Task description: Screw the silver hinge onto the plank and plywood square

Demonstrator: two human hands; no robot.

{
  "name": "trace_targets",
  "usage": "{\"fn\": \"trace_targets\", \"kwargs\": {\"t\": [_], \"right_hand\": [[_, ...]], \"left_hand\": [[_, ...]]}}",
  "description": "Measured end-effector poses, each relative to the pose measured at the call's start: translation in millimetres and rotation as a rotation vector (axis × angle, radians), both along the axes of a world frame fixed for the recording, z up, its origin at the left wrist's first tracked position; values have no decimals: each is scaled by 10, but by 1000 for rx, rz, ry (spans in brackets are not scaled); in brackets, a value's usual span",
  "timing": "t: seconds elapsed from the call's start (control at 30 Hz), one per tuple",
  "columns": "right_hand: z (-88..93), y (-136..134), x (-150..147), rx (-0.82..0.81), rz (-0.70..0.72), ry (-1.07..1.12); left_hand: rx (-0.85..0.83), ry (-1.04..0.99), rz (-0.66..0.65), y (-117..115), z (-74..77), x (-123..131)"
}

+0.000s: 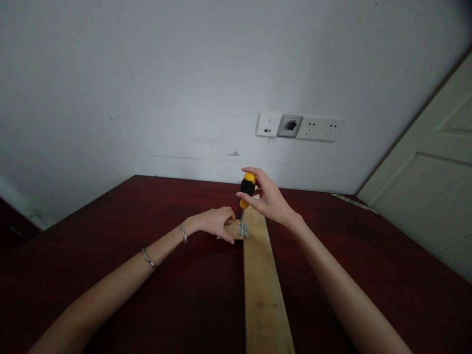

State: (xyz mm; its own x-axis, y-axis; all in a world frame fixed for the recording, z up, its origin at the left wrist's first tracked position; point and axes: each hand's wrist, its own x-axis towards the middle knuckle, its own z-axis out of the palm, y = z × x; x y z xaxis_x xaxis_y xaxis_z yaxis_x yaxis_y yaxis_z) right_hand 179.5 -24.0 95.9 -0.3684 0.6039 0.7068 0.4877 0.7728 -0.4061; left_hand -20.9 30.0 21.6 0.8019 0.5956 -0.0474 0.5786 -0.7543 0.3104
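Note:
My right hand point(267, 196) is closed around a short yellow-and-black screwdriver point(248, 184), held upright with its shaft pointing down at a small metal hinge point(243, 229). The hinge spans the joint between a long wooden board point(263, 280) and a small wooden block point(232, 229). On the left, my left hand point(218, 221) grips that block, thumb on the near side and fingers on the far side. Whether the screwdriver's tip sits in a screw is too small to tell.
Everything lies on a dark red table point(165, 295) set against a white wall point(165, 88). Wall sockets point(319, 129) are above the table's back edge. A thin flat strip point(354, 202) rests at the back right corner, beside a pale panelled door point(435, 177).

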Motion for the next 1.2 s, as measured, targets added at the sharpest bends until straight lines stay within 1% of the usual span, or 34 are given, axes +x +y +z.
{"fn": "trace_targets", "kwargs": {"t": [0.13,0.27,0.43,0.7,0.8,0.93,1.07,1.2], "right_hand": [[-13,29,-2,33,-28,6],[-23,48,2,31,-48,30],[-30,50,6,39,-47,49],[-22,56,25,69,-58,77],[9,48,49,67,-61,127],[77,-1,66,23,-40,237],[132,-73,62,32,0,270],[102,-125,65,44,0,321]], "left_hand": [[-3,0,-5,1,2,-2],[1,18,-7,-5,15,1],[9,20,-8,-17,29,6],[11,12,-17,3,-5,-4],[16,15,-18,2,1,-11],[21,30,-14,-13,25,-9],[27,30,-13,-21,32,-4],[48,28,-14,-8,14,-7]]}}
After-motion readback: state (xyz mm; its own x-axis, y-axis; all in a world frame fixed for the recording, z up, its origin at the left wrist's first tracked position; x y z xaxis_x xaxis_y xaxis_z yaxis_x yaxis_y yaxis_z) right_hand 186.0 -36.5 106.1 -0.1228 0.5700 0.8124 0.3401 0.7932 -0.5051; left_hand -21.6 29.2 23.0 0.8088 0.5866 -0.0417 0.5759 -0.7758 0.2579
